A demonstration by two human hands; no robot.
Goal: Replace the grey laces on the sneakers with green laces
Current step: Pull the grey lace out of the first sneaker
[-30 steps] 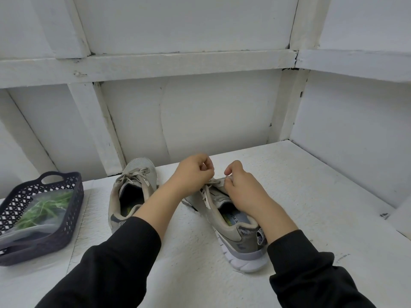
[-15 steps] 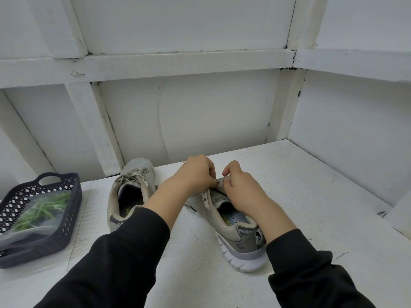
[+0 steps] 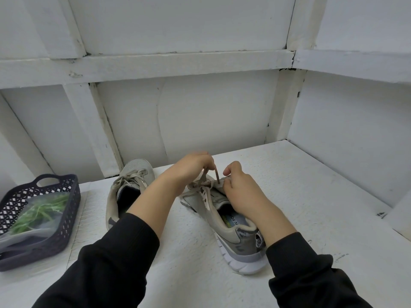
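Two grey sneakers stand on a white table (image 3: 300, 196). The right sneaker (image 3: 233, 236) lies heel toward me. My left hand (image 3: 191, 166) pinches the grey lace (image 3: 203, 177) near its brown tip and holds it up over the tongue. Fingers of my right hand (image 3: 242, 192) curl onto the sneaker's upper by the eyelets, beside the lace. The left sneaker (image 3: 126, 187) stands apart with its grey lace tied. Green laces (image 3: 37, 213) lie in a clear bag inside the dark basket (image 3: 69, 210).
White walls with beams close in the table at the back and right. The dark perforated basket sits at the table's left edge. A white ledge (image 3: 400, 216) juts in at the right.
My left hand has lifted the lace end upward, so its brown tip now shows between my hands. My right hand stays on the sneaker.
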